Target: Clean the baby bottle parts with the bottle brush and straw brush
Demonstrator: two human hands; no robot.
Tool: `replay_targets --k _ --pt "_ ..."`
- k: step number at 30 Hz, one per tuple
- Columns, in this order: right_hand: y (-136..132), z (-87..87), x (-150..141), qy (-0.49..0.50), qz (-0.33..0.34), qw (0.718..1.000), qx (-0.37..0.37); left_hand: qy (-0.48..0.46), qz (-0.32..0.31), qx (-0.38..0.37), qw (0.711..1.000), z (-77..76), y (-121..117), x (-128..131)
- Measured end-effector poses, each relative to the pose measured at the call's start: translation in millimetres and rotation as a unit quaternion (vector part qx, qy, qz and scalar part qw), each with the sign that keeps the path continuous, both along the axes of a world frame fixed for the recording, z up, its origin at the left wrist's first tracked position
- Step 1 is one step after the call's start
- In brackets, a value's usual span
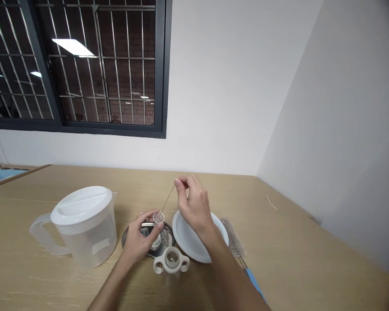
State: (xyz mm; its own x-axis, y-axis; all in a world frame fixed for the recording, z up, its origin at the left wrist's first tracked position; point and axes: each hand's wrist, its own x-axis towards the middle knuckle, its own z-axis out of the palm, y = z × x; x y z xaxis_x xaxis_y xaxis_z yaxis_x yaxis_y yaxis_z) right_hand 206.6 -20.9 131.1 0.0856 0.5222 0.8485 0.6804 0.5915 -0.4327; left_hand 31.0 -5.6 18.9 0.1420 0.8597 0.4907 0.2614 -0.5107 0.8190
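Between the thumb and fingers of my left hand [141, 235] is a small round translucent cap-like piece [158, 217], held above a metal tray [125, 242]. My right hand [193, 201], higher and to the right, pinches the upper end of a thin wire-like stick [167, 199]. The stick slants down to the left, and its lower end meets the round piece; whether it goes inside I cannot tell. A white ring-shaped part [156, 243] and other clear pieces lie in the tray, partly hidden by my left hand. Just in front stands an open two-handled baby bottle [172, 259].
A lidded translucent pitcher [87, 233] stands at the left. Behind my right forearm is a white plate [184, 237]. A bottle brush [235, 242] with a blue handle lies to its right. Farther right is a short white strand [272, 203] on the wooden table [311, 268].
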Motion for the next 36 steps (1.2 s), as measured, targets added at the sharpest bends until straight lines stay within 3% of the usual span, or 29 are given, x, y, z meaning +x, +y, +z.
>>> replay_targets --k 8,19,36 --pt "-9 12.6 14 0.048 0.000 0.999 0.007 0.013 0.033 0.005 0.999 -3.6 3 1" --pt "0 7.7 19 0.060 -0.031 0.998 0.000 0.011 0.034 0.019 0.999 -0.8 -1 0" --pt "10 -17.7 -20 -0.027 0.094 0.994 -0.052 0.022 0.032 0.032 0.999 -1.4 -1 0"
